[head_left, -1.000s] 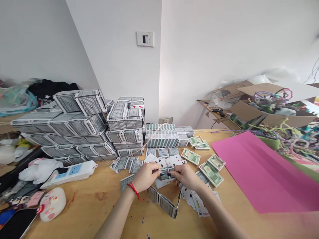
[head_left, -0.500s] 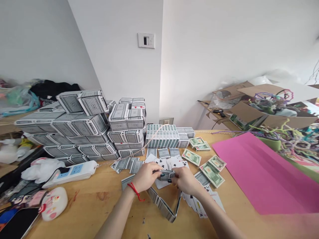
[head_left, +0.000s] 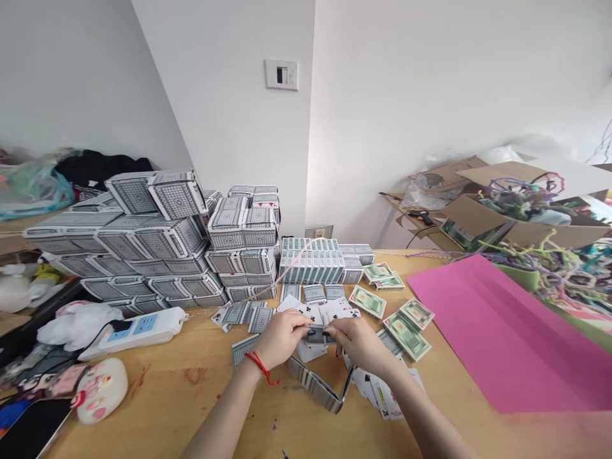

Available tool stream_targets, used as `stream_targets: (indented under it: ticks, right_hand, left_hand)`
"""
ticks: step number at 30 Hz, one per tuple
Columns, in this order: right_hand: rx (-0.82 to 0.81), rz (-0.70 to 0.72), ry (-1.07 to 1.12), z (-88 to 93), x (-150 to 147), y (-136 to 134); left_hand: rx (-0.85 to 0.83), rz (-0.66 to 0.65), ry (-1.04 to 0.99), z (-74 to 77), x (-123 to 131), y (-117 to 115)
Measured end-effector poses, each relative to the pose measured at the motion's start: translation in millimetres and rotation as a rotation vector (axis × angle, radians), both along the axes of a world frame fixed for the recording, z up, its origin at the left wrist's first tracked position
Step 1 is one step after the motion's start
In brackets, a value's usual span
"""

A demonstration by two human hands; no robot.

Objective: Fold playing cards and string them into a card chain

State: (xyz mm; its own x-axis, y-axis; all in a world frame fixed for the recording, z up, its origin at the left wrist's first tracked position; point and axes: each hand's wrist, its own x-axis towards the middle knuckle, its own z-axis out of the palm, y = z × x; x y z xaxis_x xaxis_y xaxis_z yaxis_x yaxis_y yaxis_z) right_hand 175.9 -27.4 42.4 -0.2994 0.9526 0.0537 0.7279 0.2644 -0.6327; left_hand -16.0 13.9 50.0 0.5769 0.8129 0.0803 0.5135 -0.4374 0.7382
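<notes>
My left hand, with a red string bracelet on its wrist, pinches the left end of a folded playing card. Across from it, my right hand grips the card's right end with thumb and fingers. Below the hands hangs or stands an angular strip of folded playing cards, patterned grey; whether it joins the held card is hidden by my fingers. Loose playing cards lie face up behind my hands. More face-up cards are fanned under my right forearm, and a face-down card lies beside my left wrist.
Blocks built from folded cards are stacked at the back left. Green card packs lie to the right, beside a pink sheet. A white power strip, a phone and a plush-like white object occupy the left.
My right hand has shifted its grip, its fingers now further over the folded card's top edge. The angular card strip has swung slightly up and to the right.
</notes>
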Motion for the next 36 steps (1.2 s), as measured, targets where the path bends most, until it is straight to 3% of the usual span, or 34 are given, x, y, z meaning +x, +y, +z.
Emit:
stream_targets:
  ticks: [4, 16, 19, 24, 30, 36]
  right_hand:
    - [0.072, -0.052, -0.082, -1.7, 0, 1]
    - [-0.197, -0.017, 0.146, -2.9, 12, 9]
    - [-0.176, -0.106, 0.212, -4.1, 24, 17]
    - [-0.104, -0.348, -0.130, -9.7, 36, 46]
    - [-0.060, -0.415, -0.300, -17.7, 27, 84]
    - [-0.084, -0.428, -0.370, -26.9, 20, 99]
  left_hand:
    - [-0.014, 0.006, 0.001, -1.8, 1, 0]
    - [-0.035, 0.077, 0.010, -6.0, -1, 3]
    - [-0.026, 0.084, 0.016, -7.9, -2, 4]
    - [0.004, 0.057, 0.042, -8.2, -2, 3]
    - [0.053, 0.018, 0.052, -6.6, -4, 1]
    - [0.087, 0.030, 0.095, -9.7, -5, 1]
